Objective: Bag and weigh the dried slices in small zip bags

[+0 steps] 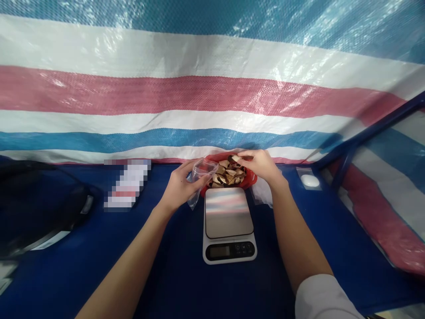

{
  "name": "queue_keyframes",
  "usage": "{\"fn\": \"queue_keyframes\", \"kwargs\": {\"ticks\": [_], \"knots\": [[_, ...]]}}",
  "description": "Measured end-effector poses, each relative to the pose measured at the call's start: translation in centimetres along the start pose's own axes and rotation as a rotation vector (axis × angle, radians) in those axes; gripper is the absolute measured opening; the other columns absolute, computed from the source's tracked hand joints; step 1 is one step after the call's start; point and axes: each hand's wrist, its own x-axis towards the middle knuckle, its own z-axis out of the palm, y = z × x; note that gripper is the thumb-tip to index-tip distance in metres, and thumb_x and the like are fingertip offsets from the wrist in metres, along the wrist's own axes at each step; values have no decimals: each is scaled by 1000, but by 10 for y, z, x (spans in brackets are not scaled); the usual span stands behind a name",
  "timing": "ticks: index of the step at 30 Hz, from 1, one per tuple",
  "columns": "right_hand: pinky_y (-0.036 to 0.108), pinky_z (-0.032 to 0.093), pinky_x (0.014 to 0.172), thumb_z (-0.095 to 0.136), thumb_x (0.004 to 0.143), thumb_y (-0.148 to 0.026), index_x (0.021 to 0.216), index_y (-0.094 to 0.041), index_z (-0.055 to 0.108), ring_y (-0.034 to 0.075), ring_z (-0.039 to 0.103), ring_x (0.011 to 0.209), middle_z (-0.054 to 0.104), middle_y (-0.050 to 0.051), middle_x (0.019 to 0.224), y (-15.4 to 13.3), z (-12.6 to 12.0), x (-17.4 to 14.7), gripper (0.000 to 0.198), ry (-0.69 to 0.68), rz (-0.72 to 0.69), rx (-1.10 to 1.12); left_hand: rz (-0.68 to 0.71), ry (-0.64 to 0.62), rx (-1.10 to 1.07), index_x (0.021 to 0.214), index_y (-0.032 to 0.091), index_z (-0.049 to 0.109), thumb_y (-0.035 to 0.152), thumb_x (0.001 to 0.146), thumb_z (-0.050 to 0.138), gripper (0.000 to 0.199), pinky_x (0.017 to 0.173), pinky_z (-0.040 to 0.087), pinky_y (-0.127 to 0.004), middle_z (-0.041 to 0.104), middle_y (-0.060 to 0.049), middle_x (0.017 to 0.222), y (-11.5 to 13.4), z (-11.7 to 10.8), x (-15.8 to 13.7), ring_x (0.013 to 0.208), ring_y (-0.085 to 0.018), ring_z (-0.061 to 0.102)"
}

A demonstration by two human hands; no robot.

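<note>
My left hand is closed on a clear plastic bag, its mouth held apart near the left side of a red basket. Dried brown-and-cream slices, perhaps mushroom pieces, fill the basket. Over its right rim, my right hand pinches one dark-edged dried slice between thumb and fingers. Just in front of the basket stands a white kitchen scale, its metal plate bare and its display dark.
White plastic bags lie beside the basket, partly behind my right forearm. A small clear bag with a white oval item is farther right. At left are a blurred-out paper and a black bag. Striped sheeting hangs behind.
</note>
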Motion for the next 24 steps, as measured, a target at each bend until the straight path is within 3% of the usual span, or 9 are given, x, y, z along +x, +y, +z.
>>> {"fn": "queue_keyframes", "kwargs": {"ticks": [11, 17, 24], "knots": [[36, 58, 90, 71, 84, -42, 103, -21, 80, 24, 75, 98, 79, 5, 106, -4, -11, -4, 29, 13, 5, 154, -3, -3, 1, 122, 16, 69, 53, 80, 73, 56, 100, 53, -41, 72, -12, 119, 0, -2, 0, 107, -27, 70], [38, 55, 101, 75, 82, -37, 107, -22, 78, 23, 72, 108, 77, 4, 114, -21, -18, -10, 29, -85, -104, 376, 30, -36, 6, 123, 18, 69, 51, 81, 73, 53, 103, 52, -42, 71, -12, 123, 6, -1, 1, 113, -29, 67], [37, 55, 100, 74, 83, -31, 107, -24, 78, 22, 70, 113, 76, 3, 119, -53, -22, -21, 25, -173, -222, 407, 40, -94, -34, 128, 20, 67, 45, 79, 76, 56, 106, 50, -44, 69, -12, 127, 8, 6, -2, 117, -28, 66]]}}
